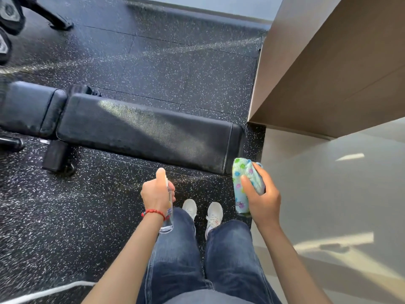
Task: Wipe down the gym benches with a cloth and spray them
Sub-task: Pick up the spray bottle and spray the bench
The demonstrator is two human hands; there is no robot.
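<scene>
A black padded gym bench lies across the floor in front of me, its long pad running from the left to the middle right, with a shorter seat pad at the far left. My left hand grips a clear spray bottle, thumb on top of the nozzle, held just short of the bench's near edge. My right hand holds a bunched light cloth with coloured paw prints, beside the bench's right end and not touching it.
Speckled black rubber flooring surrounds the bench. A beige wall corner juts in at the upper right, with pale smooth floor to the right. Dumbbells and a rack foot sit at the top left. My legs and white shoes stand below the bench.
</scene>
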